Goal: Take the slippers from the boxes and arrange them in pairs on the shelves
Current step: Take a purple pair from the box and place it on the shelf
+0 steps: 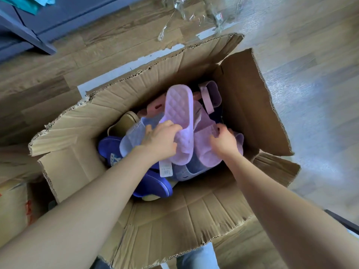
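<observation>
Both hands reach into an open cardboard box [242, 105] standing on a wooden floor [77, 55]. The left hand [161, 140] has its fingers curled round the edge of a lilac slipper [179, 105] turned sole up, its quilted tread showing. A white tag [166, 169] hangs below it, its print too small to read. The right hand [223, 141] pinches the strap of a second lilac slipper [207, 152] lying just beside the first. Around them in the box lie a pale blue slipper [134, 136], a pink one [153, 107], a beige one [126, 121] and a dark blue slipper [110, 150] whose white lettering is partly hidden and unreadable.
</observation>
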